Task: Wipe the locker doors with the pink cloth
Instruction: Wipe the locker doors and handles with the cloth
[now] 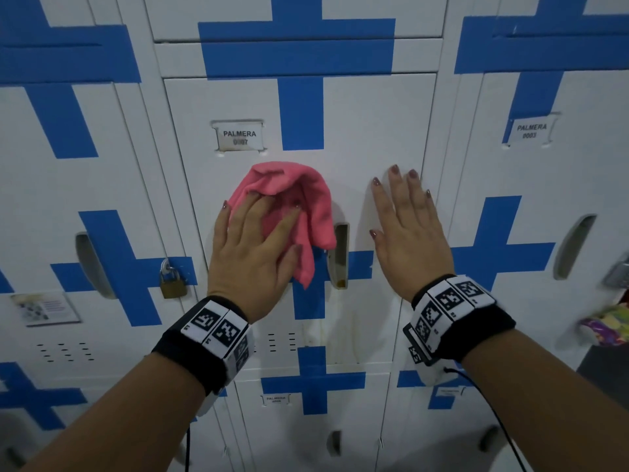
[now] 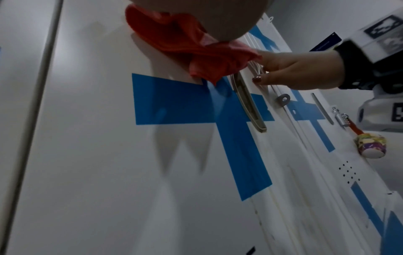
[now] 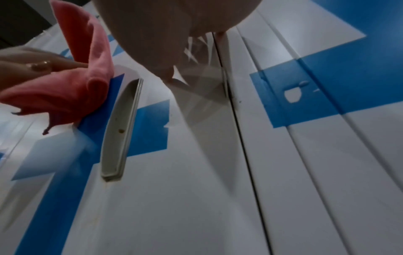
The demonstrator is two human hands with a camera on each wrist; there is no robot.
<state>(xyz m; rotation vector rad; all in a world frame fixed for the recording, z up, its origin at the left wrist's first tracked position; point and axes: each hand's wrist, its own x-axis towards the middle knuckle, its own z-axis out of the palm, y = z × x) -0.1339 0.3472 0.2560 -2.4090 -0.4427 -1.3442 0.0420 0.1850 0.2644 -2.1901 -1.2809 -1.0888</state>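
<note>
Head view faces the locker doors [image 1: 374, 131]; close wrist views share the handle [image 2: 248, 103].

The locker door [image 1: 367, 131] under the left hand [image 1: 253, 253] is smooth painted sheet metal with a slight sheen. The pink cloth [image 1: 308, 202] beneath that hand is soft, fuzzy fabric. The blue crosses [image 1: 301, 110] are matt, maybe tape, hard to tell tbh. The padlock [image 1: 173, 286] left of the hand is dull brass.

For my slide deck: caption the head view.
Left hand presses pink cloth to a locker door while right hand rests flat beside it.
</note>
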